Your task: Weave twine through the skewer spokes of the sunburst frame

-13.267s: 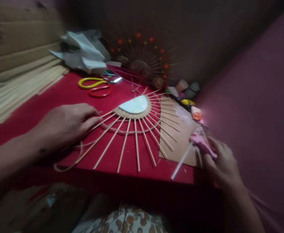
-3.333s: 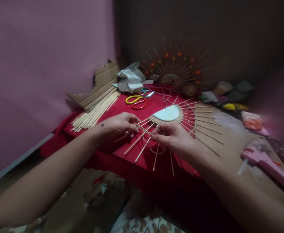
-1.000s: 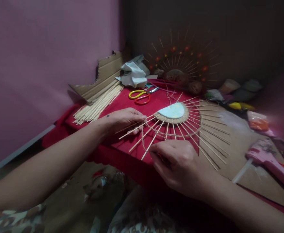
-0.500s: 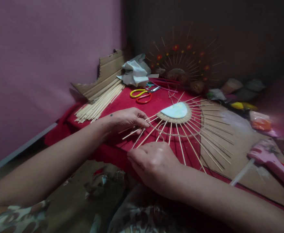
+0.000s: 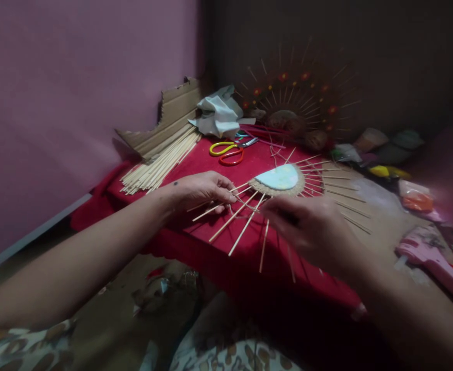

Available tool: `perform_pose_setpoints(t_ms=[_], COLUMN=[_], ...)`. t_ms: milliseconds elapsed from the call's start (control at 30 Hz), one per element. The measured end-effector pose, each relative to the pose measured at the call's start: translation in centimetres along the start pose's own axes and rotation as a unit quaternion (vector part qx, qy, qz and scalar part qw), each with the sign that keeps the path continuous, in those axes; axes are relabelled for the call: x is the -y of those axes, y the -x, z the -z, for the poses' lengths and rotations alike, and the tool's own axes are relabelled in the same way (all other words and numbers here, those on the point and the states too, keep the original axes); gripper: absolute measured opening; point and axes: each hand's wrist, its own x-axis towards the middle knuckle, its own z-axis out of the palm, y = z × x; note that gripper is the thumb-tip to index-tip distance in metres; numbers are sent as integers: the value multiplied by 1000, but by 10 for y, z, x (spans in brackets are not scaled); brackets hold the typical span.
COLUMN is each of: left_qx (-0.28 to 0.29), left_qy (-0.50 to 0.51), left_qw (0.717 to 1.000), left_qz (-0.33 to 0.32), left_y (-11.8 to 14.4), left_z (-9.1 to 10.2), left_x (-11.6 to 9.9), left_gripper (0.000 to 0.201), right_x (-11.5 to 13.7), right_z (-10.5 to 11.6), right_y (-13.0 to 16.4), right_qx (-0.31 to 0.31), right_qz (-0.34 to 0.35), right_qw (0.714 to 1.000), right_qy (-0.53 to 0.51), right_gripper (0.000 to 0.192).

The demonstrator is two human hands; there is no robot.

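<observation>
Thin wooden sticks (image 5: 237,229) fan out from a half-round centre (image 5: 282,176) with a pale blue face and a woven twine rim. My left hand (image 5: 208,189) is closed on sticks at the fan's left side, thumb and fingers pinching them where the twine crosses. A strand of twine (image 5: 247,204) runs from there across the neighbouring sticks towards my right hand (image 5: 309,221). That hand is closed over the fan's front, its fingertips pinching the twine. It hides several sticks on the right.
Left of the fan lies a bundle of loose sticks (image 5: 160,162) beside torn cardboard (image 5: 168,118). Scissors (image 5: 232,152) with yellow and red handles rest behind my left hand. A pink glue gun (image 5: 431,255) is at the right. Crumpled paper (image 5: 218,113) and a flower-decorated stick fan (image 5: 288,103) stand behind.
My right hand has moved up and to the right from the table's front edge, drawing the twine across the sticks. My left hand stays in nearly the same place.
</observation>
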Motion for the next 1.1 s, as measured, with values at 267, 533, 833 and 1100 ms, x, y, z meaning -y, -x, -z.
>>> perform_pose_setpoints(t_ms=[267, 533, 833, 1100], left_qx=[-29, -73, -98, -27], left_qy=[-14, -96, -191, -121], left_qw=[999, 993, 977, 991], left_qz=[-8, -2, 13, 57], left_y=[0, -9, -28, -33], left_z=[-3, -9, -13, -9], left_x=[4, -11, -26, -23], left_gripper=[13, 49, 51, 42], right_x=[-57, -49, -51, -31], right_z=[-12, -10, -9, -8], right_y=[-6, -2, -1, 2], right_qx=[-101, -107, -110, -61], right_qz=[-154, -160, -151, -26], right_qw=[982, 977, 976, 987], right_qy=[-36, -95, -110, -147], right_gripper=[17, 16, 15, 12])
